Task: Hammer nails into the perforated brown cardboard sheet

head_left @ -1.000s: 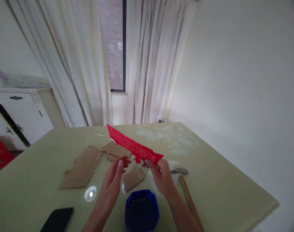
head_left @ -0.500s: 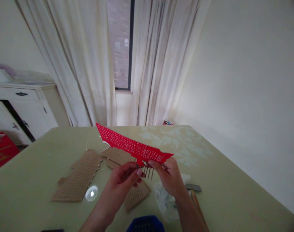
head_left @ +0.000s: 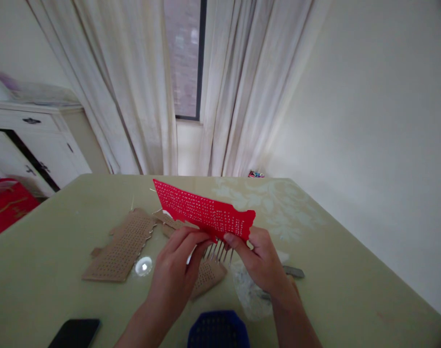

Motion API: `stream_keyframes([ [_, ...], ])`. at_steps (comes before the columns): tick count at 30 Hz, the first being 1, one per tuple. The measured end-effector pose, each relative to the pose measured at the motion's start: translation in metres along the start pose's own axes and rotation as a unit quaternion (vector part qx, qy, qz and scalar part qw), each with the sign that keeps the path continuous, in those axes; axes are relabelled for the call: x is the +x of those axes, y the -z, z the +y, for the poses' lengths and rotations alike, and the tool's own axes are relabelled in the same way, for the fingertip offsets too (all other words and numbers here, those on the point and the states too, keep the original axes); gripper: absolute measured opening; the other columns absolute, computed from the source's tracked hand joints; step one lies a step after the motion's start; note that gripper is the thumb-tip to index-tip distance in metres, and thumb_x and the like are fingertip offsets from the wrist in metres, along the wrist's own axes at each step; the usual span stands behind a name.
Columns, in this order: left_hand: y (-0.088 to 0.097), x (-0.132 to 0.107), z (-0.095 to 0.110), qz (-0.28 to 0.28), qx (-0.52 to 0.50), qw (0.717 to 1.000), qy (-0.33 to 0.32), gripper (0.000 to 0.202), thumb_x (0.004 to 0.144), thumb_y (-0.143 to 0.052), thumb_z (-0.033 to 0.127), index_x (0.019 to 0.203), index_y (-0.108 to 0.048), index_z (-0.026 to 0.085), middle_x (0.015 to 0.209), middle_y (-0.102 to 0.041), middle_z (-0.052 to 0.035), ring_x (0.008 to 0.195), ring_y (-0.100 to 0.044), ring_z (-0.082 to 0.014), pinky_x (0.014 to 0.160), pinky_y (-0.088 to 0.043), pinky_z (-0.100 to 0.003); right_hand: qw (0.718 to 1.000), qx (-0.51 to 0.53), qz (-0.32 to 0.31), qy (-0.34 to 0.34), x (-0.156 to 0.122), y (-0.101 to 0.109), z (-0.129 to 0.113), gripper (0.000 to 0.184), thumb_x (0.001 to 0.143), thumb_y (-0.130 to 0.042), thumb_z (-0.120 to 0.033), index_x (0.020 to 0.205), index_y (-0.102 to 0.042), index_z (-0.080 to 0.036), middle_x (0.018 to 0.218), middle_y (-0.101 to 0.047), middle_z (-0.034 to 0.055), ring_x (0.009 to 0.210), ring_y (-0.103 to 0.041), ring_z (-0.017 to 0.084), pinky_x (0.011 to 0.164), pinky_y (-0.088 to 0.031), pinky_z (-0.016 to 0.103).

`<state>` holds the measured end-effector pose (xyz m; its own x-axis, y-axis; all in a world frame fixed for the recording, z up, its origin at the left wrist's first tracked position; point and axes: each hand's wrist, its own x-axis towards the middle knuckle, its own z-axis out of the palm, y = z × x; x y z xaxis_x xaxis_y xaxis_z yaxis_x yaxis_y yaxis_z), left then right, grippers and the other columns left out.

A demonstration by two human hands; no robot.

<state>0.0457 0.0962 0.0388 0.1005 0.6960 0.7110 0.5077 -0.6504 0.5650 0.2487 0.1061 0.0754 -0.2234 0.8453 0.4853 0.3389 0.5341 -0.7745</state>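
A red board (head_left: 202, 205) with rows of small holes or light marks is held up over the table, tilted down to the right. Several thin metal prongs (head_left: 217, 252) stick out below its lower edge. My right hand (head_left: 262, 258) grips the board's right end, thumb on the near face. My left hand (head_left: 173, 263) is closed at the lower edge beside the prongs; its fingertips are partly hidden. Underneath lies a brown perforated cardboard piece (head_left: 208, 278). Another brown cardboard piece (head_left: 124, 246) lies to the left, and a third piece (head_left: 168, 222) is partly covered behind the board.
A blue container (head_left: 218, 328) stands at the near edge, with a dark phone (head_left: 75, 333) to its left. Near my right wrist are a clear plastic bag (head_left: 253, 297) and a grey tool (head_left: 294, 271). A red bag (head_left: 10, 205) is beside the white cabinet (head_left: 35, 121).
The red board has turned, its right end now higher. My left hand has rolled over, its back now facing up. The view has tipped downward, bringing more of the phone into sight.
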Motion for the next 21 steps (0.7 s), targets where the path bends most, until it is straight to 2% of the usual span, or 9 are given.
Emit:
stream_keyframes([
  [5, 0.001, 0.002, 0.004, -0.021, -0.049, 0.998, 0.022, 0.017, 0.104, -0.058, 0.009, 0.101, -0.065, 0.024, 0.096, -0.069, 0.0004, 0.086, -0.065, -0.0147, 0.08, -0.052, -0.023, 0.999, 0.024, -0.001, -0.033, -0.003, -0.001, -0.001, 0.034, 0.106, -0.064, -0.034, 0.076, -0.074, -0.021, 0.074, -0.074, -0.0011, 0.067, -0.064, 0.016, 0.068, -0.047, 0.026],
  [10, 0.002, 0.004, 0.007, -0.019, -0.065, 0.996, 0.059, 0.015, 0.105, -0.057, 0.013, 0.096, -0.064, 0.024, 0.088, -0.067, 0.0016, 0.078, -0.062, -0.0146, 0.071, -0.048, -0.023, 0.996, 0.049, -0.017, -0.068, -0.008, -0.001, 0.003, 0.039, 0.107, -0.065, -0.039, 0.074, -0.075, -0.02, 0.068, -0.073, -0.0019, 0.061, -0.063, 0.014, 0.063, -0.047, 0.025],
  [17, 0.005, 0.002, 0.007, -0.037, -0.111, 0.983, 0.138, 0.014, 0.107, -0.058, 0.027, 0.096, -0.067, 0.023, 0.086, -0.071, 0.0012, 0.077, -0.065, -0.0148, 0.068, -0.049, -0.024, 0.995, 0.065, -0.019, -0.068, -0.007, -0.001, -0.002, 0.038, 0.107, -0.066, -0.037, 0.074, -0.074, -0.02, 0.069, -0.074, -0.0029, 0.061, -0.063, 0.013, 0.062, -0.046, 0.023],
  [21, 0.011, 0.005, 0.01, -0.05, -0.147, 0.966, 0.209, 0.023, 0.108, -0.057, 0.039, 0.097, -0.069, 0.023, 0.086, -0.073, -0.0002, 0.079, -0.068, -0.016, 0.069, -0.051, -0.024, 0.997, 0.055, 0.02, -0.049, -0.006, 0.0, -0.004, 0.032, 0.106, -0.066, -0.033, 0.079, -0.078, -0.021, 0.072, -0.075, -0.0033, 0.063, -0.064, 0.014, 0.062, -0.047, 0.023],
])
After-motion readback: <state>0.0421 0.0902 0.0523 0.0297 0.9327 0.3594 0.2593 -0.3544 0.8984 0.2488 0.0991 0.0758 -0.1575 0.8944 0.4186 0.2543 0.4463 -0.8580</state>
